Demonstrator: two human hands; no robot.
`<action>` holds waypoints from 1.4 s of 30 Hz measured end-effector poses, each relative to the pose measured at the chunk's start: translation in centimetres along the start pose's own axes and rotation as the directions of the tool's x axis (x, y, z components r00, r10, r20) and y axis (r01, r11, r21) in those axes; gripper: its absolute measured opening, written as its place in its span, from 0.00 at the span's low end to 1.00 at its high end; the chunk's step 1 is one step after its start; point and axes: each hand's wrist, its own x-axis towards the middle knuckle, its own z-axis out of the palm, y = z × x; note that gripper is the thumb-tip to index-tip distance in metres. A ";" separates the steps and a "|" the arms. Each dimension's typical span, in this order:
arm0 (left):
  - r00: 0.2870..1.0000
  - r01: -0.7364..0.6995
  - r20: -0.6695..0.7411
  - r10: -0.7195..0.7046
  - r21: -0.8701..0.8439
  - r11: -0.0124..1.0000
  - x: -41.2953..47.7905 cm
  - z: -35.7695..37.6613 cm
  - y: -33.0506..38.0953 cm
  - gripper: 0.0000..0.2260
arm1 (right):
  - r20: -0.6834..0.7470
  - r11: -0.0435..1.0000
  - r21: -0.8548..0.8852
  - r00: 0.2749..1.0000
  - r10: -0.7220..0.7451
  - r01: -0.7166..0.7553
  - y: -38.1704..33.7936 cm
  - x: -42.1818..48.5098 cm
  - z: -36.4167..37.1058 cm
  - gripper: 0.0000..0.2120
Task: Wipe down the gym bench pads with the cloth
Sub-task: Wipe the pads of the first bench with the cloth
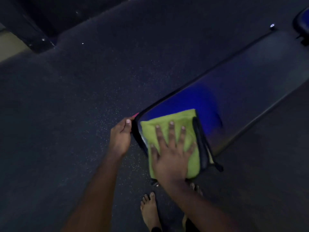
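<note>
At near end of one blue bench pad point(234, 91): one green cloth point(167, 118), my right hand point(170, 154) spread flat, pressing it. My left hand point(119, 136) curled at pad's near left corner; what it holds, cannot tell. Two bare feet point(149, 210) on floor point(66, 106).

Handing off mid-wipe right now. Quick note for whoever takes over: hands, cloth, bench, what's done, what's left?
Right hand: open, fingers spread, pressing the green cloth flat on the near end of the blue bench pad.
Left hand: curled round a pink item, mostly hidden, beside the pad's near corner.
Done: wiping under way at the near end; how much is clean cannot be told.
Left: likely the pad's long stretch toward the far end.
</note>
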 end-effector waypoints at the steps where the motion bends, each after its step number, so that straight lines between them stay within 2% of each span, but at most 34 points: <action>1: 1.000 -0.001 -0.018 0.001 0.011 1.000 -0.1 0.2 0.1 0.13 | -0.010 0.998 0.015 0.998 -0.061 0.061 -0.7 1.8 -0.1 0.30; 4: 0.999 -0.007 -0.038 0.011 0.092 0.996 -1.1 0.7 1.2 0.13 | 0.076 0.991 0.059 0.989 -0.128 0.124 -0.8 7.4 -1.3 0.27; 5: 0.998 -0.025 -0.047 0.034 0.163 0.986 -1.5 1.0 1.7 0.13 | 0.094 0.977 0.164 0.984 -0.152 0.135 0.1 8.0 -2.0 0.26; 6: 0.994 -0.058 -0.079 0.080 0.247 0.967 -2.1 1.2 2.1 0.14 | 0.068 0.924 0.355 0.982 -0.178 0.142 1.2 7.8 -2.8 0.24; 7: 0.980 -0.092 -0.136 0.145 0.336 0.937 -2.6 1.8 2.8 0.15 | -0.049 0.819 0.561 0.992 -0.115 0.123 2.9 6.9 -3.7 0.21; 8: 0.956 -0.101 -0.212 0.200 0.403 0.910 -3.2 2.5 3.4 0.16 | -0.217 0.722 0.685 0.974 0.070 0.101 5.1 5.7 -4.3 0.18; 9: 0.931 -0.080 -0.283 0.231 0.459 0.885 -3.7 3.8 4.4 0.18 | -0.332 0.651 0.758 0.879 0.342 0.033 8.3 4.6 -4.1 0.16; 10: 0.920 -0.041 -0.314 0.234 0.518 0.854 -3.9 5.5 5.4 0.21 | -0.332 0.588 0.799 0.726 0.602 -0.122 11.1 3.9 -4.6 0.18; 11: 0.930 0.004 -0.298 0.214 0.589 0.808 -3.7 7.7 6.5 0.24 | -0.225 0.446 0.841 0.551 0.803 -0.307 14.8 3.9 -4.1 0.21; 12: 0.952 0.047 -0.260 0.162 0.648 0.760 -3.3 9.9 7.4 0.27 | -0.030 0.251 0.857 0.443 0.896 -0.449 17.5 4.6 -3.7 0.26; 13: 0.970 0.089 -0.223 0.093 0.687 0.721 -2.8 11.9 8.0 0.31 | 0.185 0.066 0.849 0.413 0.892 -0.524 19.6 5.6 -3.3 0.30; 14: 0.977 0.131 -0.211 0.035 0.718 0.684 -2.3 13.8 8.3 0.34 | 0.346 -0.056 0.835 0.442 0.828 -0.548 21.3 7.3 -2.6 0.36; 15: 0.974 0.169 -0.225 0.003 0.741 0.650 -2.2 15.1 7.9 0.35 | 0.434 -0.142 0.834 0.475 0.766 -0.532 22.5 8.6 -2.0 0.40; 16: 0.969 0.190 -0.247 0.005 0.756 0.626 -2.8 15.8 7.2 0.35 | 0.450 -0.171 0.838 0.480 0.753 -0.518 22.8 9.8 -1.8 0.39; 19: 0.947 0.209 -0.313 0.069 0.765 0.609 -7.8 16.8 5.2 0.33 | 0.308 -0.083 0.886 0.445 0.841 -0.457 22.1 11.3 -2.1 0.33; 22: 0.932 0.276 -0.362 -0.008 0.695 0.664 -12.3 16.9 4.3 0.32 | 0.272 -0.049 0.896 0.458 0.847 -0.441 20.7 10.6 -3.4 0.32; 24: 0.930 0.298 -0.366 -0.048 0.669 0.681 -12.0 16.5 4.2 0.32 | 0.267 -0.022 0.890 0.480 0.835 -0.456 21.1 10.5 -3.6 0.31; 29: 0.941 0.280 -0.338 -0.023 0.739 0.612 -0.9 12.9 5.8 0.32 | 0.250 -0.034 0.914 0.492 0.834 -0.405 21.3 10.5 -3.3 0.28; 31: 0.941 0.269 -0.338 0.014 0.774 0.572 0.9 13.3 6.6 0.33 | 0.244 -0.034 0.918 0.495 0.834 -0.395 21.2 10.4 -3.2 0.26; 34: 0.971 0.092 -0.192 0.142 0.850 0.519 -4.4 15.9 6.0 0.31 | 0.248 -0.044 0.923 0.503 0.828 -0.383 21.1 10.2 -3.1 0.25; 36: 0.981 -0.009 -0.090 0.171 0.863 0.505 -9.9 16.5 4.6 0.31 | 0.256 -0.047 0.920 0.509 0.822 -0.388 21.1 10.2 -3.4 0.25; 39: 0.985 0.043 -0.130 0.117 0.828 0.559 -13.0 15.4 3.1 0.31 | 0.297 -0.078 0.914 0.523 0.799 -0.398 21.3 10.0 -3.5 0.23; 42: 0.976 0.102 -0.189 0.106 0.833 0.544 -8.6 15.0 4.2 0.30 | 0.313 -0.097 0.913 0.527 0.790 -0.397 21.3 10.0 -3.6 0.23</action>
